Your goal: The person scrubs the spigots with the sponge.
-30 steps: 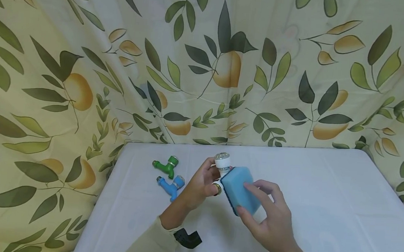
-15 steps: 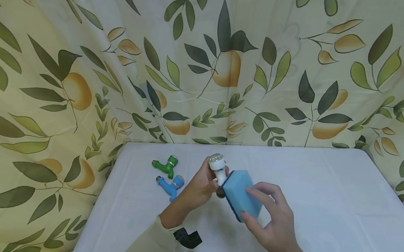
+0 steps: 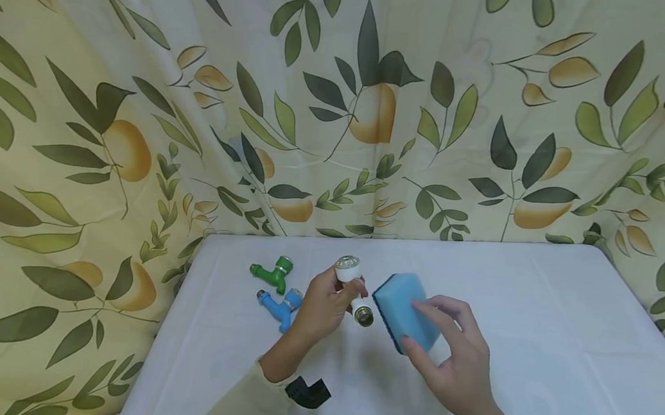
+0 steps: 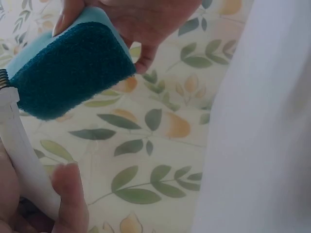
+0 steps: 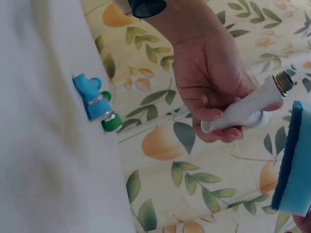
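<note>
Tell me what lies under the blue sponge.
Under the blue sponge, held up in the right hand, only the white tablecloth shows. The right hand's fingers cover part of the sponge's underside and the cloth just below it.

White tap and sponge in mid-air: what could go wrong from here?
1. The left hand holds the white tap above the table with a few fingers; scrubbing may twist it loose.
2. The right hand holds the blue sponge near its end, so it could slip.
</note>
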`<action>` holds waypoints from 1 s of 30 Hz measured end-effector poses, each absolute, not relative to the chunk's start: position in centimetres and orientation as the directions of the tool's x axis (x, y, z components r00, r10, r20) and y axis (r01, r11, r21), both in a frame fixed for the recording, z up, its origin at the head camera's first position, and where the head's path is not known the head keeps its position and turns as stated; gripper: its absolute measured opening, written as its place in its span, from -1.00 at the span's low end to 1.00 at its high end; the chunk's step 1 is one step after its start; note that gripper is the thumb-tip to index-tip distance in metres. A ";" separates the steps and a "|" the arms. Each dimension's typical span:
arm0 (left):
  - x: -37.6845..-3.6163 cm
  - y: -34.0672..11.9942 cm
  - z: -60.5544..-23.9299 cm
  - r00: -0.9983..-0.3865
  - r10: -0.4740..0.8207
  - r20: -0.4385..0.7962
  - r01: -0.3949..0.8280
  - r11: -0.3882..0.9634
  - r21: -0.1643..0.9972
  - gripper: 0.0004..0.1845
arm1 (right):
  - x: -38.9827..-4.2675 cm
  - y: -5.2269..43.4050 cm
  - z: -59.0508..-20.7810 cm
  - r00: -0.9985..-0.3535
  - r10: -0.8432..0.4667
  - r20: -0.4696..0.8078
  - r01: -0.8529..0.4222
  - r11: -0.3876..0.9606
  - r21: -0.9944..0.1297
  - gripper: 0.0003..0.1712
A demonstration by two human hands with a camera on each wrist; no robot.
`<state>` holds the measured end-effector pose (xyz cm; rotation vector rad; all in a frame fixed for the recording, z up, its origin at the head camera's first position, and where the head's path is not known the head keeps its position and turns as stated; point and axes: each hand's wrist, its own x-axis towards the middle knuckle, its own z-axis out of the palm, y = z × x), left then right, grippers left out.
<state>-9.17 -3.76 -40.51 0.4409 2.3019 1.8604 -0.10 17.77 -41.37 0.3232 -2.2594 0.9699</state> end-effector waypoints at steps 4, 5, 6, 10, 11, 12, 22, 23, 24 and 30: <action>-9.3 -4.0 -40.6 -0.948 0.315 0.051 0.106 0.162 0.981 -0.56 | 0.0 18.0 -41.3 -0.774 0.022 0.633 -0.454 0.677 -0.579 -0.30; -9.3 -4.0 -40.5 -0.947 0.318 0.052 0.107 0.160 0.981 -0.55 | 0.0 18.1 -41.3 -0.765 0.014 0.644 -0.477 0.659 -0.581 -0.31; -9.3 -4.1 -40.5 -0.945 0.323 0.053 0.110 0.161 0.981 -0.54 | -0.1 18.2 -41.3 -0.759 0.005 0.651 -0.496 0.643 -0.583 -0.31; -9.3 -4.2 -40.5 -0.939 0.339 0.064 0.135 0.189 0.973 -0.46 | -0.2 18.3 -41.2 -0.746 -0.024 0.665 -0.534 0.618 -0.577 -0.33; -9.3 -4.2 -40.5 -0.937 0.344 0.061 0.134 0.191 0.973 -0.46 | -0.3 18.3 -41.3 -0.755 -0.019 0.656 -0.516 0.633 -0.576 -0.32; -9.3 -4.2 -40.5 -0.935 0.351 0.058 0.131 0.190 0.973 -0.46 | -0.3 18.3 -41.3 -0.765 -0.009 0.643 -0.495 0.648 -0.579 -0.31; -9.4 -4.6 -40.2 -0.853 0.521 -0.013 -0.026 -0.017 1.000 -0.51 | -0.4 18.0 -41.2 -0.800 0.122 0.587 -0.349 0.701 -0.621 -0.33; -9.4 -4.7 -40.1 -0.847 0.532 -0.011 -0.041 -0.044 0.998 -0.50 | -0.3 18.0 -41.1 -0.799 0.116 0.590 -0.352 0.705 -0.615 -0.31; -9.4 -4.7 -40.1 -0.841 0.541 -0.011 -0.055 -0.065 0.996 -0.49 | -0.3 18.0 -41.2 -0.798 0.107 0.593 -0.357 0.708 -0.609 -0.30; -9.4 -5.0 -40.3 -0.820 0.572 0.025 -0.062 -0.132 0.989 -0.46 | -0.5 18.1 -41.4 -0.779 0.102 0.618 -0.373 0.717 -0.589 -0.27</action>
